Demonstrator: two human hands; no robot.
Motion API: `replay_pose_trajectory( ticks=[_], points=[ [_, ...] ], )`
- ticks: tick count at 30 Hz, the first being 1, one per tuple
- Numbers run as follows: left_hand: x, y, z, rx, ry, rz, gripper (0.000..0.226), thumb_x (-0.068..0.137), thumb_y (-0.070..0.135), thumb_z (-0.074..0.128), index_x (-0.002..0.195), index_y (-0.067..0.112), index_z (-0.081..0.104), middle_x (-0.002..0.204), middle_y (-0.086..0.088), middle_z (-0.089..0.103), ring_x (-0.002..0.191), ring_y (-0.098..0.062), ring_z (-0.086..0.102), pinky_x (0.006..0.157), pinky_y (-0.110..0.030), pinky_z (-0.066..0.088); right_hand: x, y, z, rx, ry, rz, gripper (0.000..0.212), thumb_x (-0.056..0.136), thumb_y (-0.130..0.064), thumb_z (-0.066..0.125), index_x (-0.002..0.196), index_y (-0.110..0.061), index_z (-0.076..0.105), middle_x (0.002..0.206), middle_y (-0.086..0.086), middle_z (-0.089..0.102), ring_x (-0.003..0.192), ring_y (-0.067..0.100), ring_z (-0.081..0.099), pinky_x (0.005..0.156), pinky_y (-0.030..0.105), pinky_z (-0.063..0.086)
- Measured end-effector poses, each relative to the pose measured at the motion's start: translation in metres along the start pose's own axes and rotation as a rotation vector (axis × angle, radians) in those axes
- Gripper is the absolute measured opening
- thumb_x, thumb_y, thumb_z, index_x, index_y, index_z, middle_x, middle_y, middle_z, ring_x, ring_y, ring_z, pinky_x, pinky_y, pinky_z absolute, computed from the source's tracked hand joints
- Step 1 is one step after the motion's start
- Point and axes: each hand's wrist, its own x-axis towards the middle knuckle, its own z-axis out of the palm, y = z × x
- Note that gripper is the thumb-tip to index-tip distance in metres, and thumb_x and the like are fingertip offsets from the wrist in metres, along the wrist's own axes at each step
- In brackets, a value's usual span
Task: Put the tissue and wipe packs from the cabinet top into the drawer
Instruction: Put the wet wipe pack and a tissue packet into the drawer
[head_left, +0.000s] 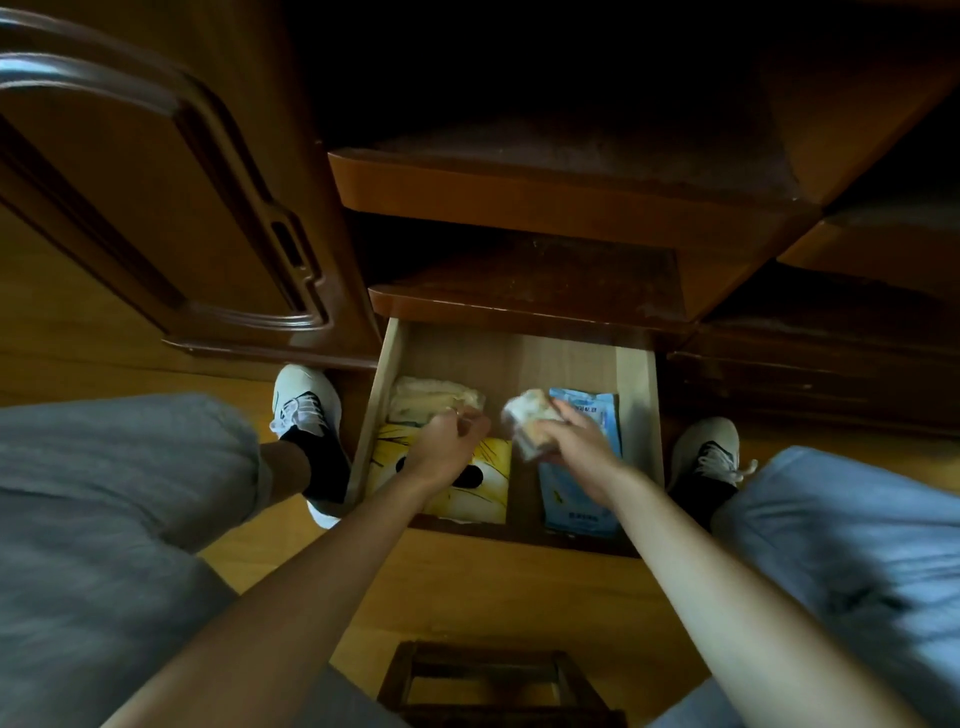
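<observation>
The wooden drawer (519, 358) is pulled out below the cabinet shelves. Inside lie a pale cream tissue pack (426, 400) at the back left, a yellow pack with black markings (488, 483) at the front left, and blue wipe packs (587, 410) along the right side. My left hand (449, 441) hovers over the yellow pack with fingers curled, touching the cream pack's near edge; whether it grips it is unclear. My right hand (576, 434) is shut on a small clear-wrapped tissue pack (527, 415), held over the middle of the drawer.
The cabinet top (519, 306) juts out right above the drawer, with another shelf (545, 197) higher up. A carved cabinet door (156, 208) stands at the left. My knees and white shoes (301, 400) flank the drawer. A dark wooden stool (493, 680) sits below me.
</observation>
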Motion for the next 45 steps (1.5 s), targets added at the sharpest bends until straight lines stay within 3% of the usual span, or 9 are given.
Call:
replay_pose_trajectory(
  ticks=[3, 7, 10, 15, 22, 28, 33, 40, 45],
  points=[
    [0.010, -0.014, -0.005, 0.249, 0.064, 0.095, 0.033, 0.101, 0.040, 0.054, 0.128, 0.023, 0.062, 0.117, 0.002, 0.071, 0.106, -0.019, 0.066, 0.084, -0.038, 0.057, 0.009, 0.011, -0.023, -0.133, 0.218, -0.006, 0.073, 0.100, -0.007, 0.055, 0.161, -0.031, 0.023, 0.148, 0.008, 0.047, 0.111, 0.025, 0.062, 0.071, 0.028, 0.054],
    [0.015, -0.037, 0.001, 0.551, 0.025, 0.186, 0.036, 0.098, 0.038, 0.057, 0.132, 0.027, 0.060, 0.129, -0.002, 0.062, 0.121, -0.023, 0.055, 0.095, -0.036, 0.048, 0.016, 0.039, -0.024, -0.335, 0.040, 0.054, 0.076, 0.094, -0.006, 0.058, 0.158, -0.031, 0.028, 0.145, 0.001, 0.044, 0.107, 0.018, 0.055, 0.073, 0.031, 0.054],
    [0.015, -0.041, 0.006, 0.711, -0.013, 0.207, 0.040, 0.097, 0.040, 0.057, 0.136, 0.031, 0.056, 0.133, -0.004, 0.058, 0.128, -0.026, 0.049, 0.103, -0.041, 0.042, 0.028, 0.057, -0.007, -0.574, -0.069, 0.045, 0.058, 0.094, -0.006, 0.061, 0.148, -0.018, 0.044, 0.143, 0.012, 0.051, 0.116, 0.022, 0.053, 0.080, 0.031, 0.051],
    [0.016, -0.040, 0.006, 0.730, 0.005, 0.218, 0.038, 0.097, 0.036, 0.057, 0.134, 0.032, 0.056, 0.137, -0.001, 0.056, 0.131, -0.025, 0.047, 0.105, -0.040, 0.038, 0.034, 0.079, -0.004, -1.134, -0.157, -0.015, 0.051, 0.096, -0.032, 0.068, 0.140, -0.014, 0.049, 0.137, 0.015, 0.058, 0.130, 0.036, 0.052, 0.102, 0.045, 0.048],
    [0.016, -0.040, 0.011, 0.781, 0.031, 0.191, 0.040, 0.094, 0.035, 0.061, 0.133, 0.034, 0.054, 0.136, 0.000, 0.055, 0.130, -0.023, 0.046, 0.103, -0.039, 0.036, 0.039, 0.076, -0.006, -1.502, -0.211, -0.128, 0.052, 0.098, -0.052, 0.053, 0.134, -0.016, 0.061, 0.155, 0.020, 0.034, 0.146, 0.044, 0.024, 0.116, 0.056, 0.028],
    [0.016, -0.037, 0.013, 0.820, 0.023, 0.186, 0.042, 0.093, 0.036, 0.062, 0.134, 0.035, 0.050, 0.136, 0.001, 0.055, 0.130, -0.023, 0.046, 0.105, -0.040, 0.036, 0.026, 0.077, -0.001, -1.332, -0.143, -0.091, 0.028, 0.106, -0.025, 0.043, 0.111, -0.008, 0.065, 0.113, 0.014, 0.067, 0.108, 0.031, 0.065, 0.080, 0.041, 0.048],
    [0.015, -0.037, 0.013, 0.828, 0.021, 0.187, 0.042, 0.093, 0.037, 0.061, 0.133, 0.035, 0.049, 0.135, 0.000, 0.055, 0.129, -0.023, 0.045, 0.104, -0.040, 0.034, 0.025, 0.075, 0.009, -1.031, -0.052, 0.031, 0.032, 0.102, -0.014, 0.056, 0.130, -0.001, 0.050, 0.125, 0.019, 0.061, 0.116, 0.032, 0.060, 0.091, 0.038, 0.050],
    [0.013, -0.028, 0.009, 0.836, -0.061, 0.152, 0.047, 0.095, 0.037, 0.060, 0.140, 0.031, 0.048, 0.141, -0.004, 0.053, 0.131, -0.026, 0.047, 0.106, -0.041, 0.039, 0.024, 0.055, 0.009, -1.010, -0.015, 0.195, 0.039, 0.101, -0.013, 0.060, 0.137, 0.000, 0.053, 0.138, 0.019, 0.059, 0.127, 0.031, 0.058, 0.096, 0.032, 0.049],
    [-0.002, 0.003, -0.020, 0.716, -0.213, 0.153, 0.053, 0.099, 0.031, 0.059, 0.148, 0.016, 0.046, 0.153, -0.006, 0.041, 0.136, -0.026, 0.047, 0.104, -0.044, 0.046, -0.008, 0.027, -0.003, -0.939, -0.007, 0.232, 0.043, 0.094, -0.005, 0.064, 0.136, -0.001, 0.055, 0.133, 0.018, 0.061, 0.120, 0.032, 0.061, 0.086, 0.033, 0.052]
  ],
)
